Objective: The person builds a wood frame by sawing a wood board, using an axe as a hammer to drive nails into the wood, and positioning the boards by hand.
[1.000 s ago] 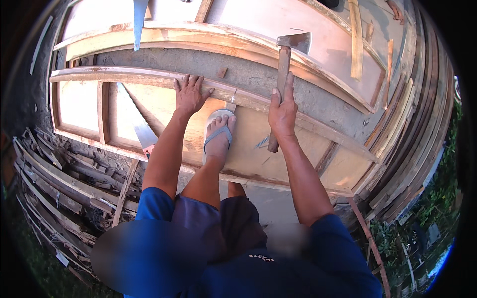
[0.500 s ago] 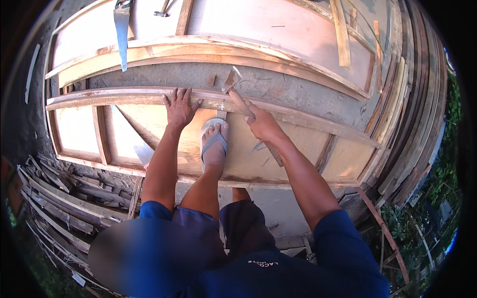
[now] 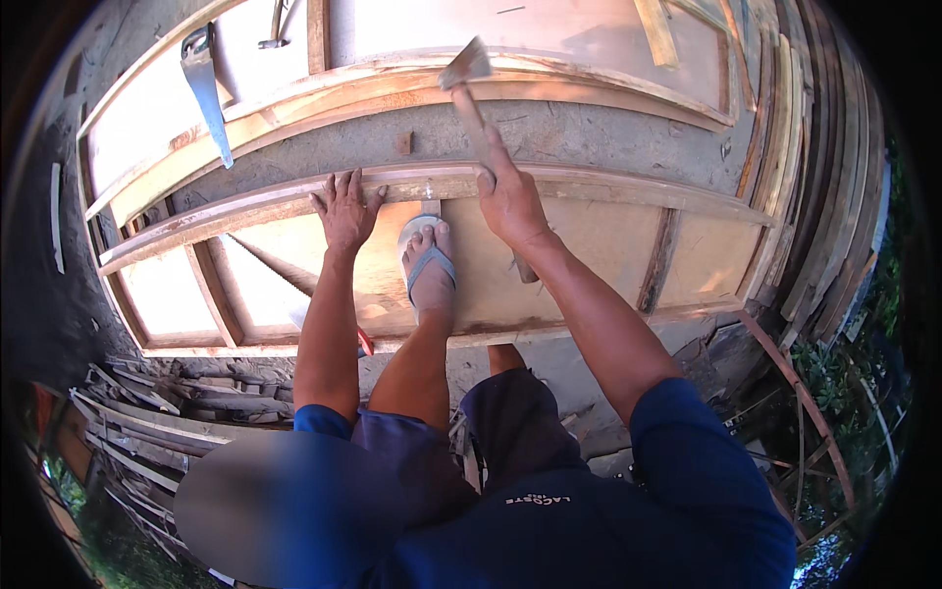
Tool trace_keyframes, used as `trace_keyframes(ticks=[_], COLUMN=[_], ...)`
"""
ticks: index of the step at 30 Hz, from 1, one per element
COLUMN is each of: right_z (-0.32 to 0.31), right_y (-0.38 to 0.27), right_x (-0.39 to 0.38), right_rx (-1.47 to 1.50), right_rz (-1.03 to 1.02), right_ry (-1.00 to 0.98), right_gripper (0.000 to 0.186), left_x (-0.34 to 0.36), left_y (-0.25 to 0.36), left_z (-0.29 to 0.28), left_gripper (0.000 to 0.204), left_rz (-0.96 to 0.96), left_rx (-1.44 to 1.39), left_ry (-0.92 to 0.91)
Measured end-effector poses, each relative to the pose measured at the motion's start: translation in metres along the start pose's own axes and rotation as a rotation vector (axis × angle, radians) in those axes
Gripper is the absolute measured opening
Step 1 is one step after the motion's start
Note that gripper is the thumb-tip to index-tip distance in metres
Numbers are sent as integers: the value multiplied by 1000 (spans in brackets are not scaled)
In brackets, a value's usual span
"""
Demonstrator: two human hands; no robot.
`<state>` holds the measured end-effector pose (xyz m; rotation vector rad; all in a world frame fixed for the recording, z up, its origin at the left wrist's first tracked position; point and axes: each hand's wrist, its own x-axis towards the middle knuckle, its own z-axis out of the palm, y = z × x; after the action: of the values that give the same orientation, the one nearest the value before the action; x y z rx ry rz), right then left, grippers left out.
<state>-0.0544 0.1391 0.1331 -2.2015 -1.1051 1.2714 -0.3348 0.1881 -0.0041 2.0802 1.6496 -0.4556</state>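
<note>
A wooden frame backed with a board [image 3: 589, 245] lies before me, and my foot in a grey sandal [image 3: 429, 270] rests on it. Fingers spread, my left hand [image 3: 347, 211] lies flat on the frame's far rail [image 3: 255, 201]. My right hand [image 3: 512, 208] grips the wooden handle of a hatchet [image 3: 469, 65], its slightly blurred metal head raised beyond the rail, apart from it. Behind my left forearm, a handsaw with a red handle [image 3: 365, 342] is partly hidden; its toothed blade lies across the frame.
A second board-backed frame [image 3: 422, 74] lies farther off, bearing a blue-bladed handsaw [image 3: 204, 88], a hammer [image 3: 274, 42] and a loose wood strip [image 3: 656, 34]. A small wood block [image 3: 403, 143] sits between the frames. Long planks [image 3: 834, 147] are stacked right; scrap wood [image 3: 226, 401] lies near left.
The hatchet has swung up and away from the rail in my right hand. My left hand stays on the rail. The whole view has shifted and turned slightly.
</note>
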Motion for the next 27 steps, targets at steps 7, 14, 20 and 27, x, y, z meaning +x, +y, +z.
trace_keyframes(ticks=[7, 14, 20, 27], right_z=[5, -7, -35, -106], right_y=[8, 26, 51, 171], right_x=[7, 23, -8, -166], right_rx=[-131, -208, -14, 446], right_rz=[70, 19, 220, 449], right_ry=[-310, -433, -547, -163], right_gripper=[66, 68, 68, 66], left_x=[2, 5, -2, -34], left_y=[-15, 0, 31, 161], left_z=[1, -2, -4, -44], left_gripper=[78, 78, 51, 33], left_rz=[14, -27, 86, 581], left_rx=[-3, 6, -109, -136], left_ry=[35, -43, 236, -332])
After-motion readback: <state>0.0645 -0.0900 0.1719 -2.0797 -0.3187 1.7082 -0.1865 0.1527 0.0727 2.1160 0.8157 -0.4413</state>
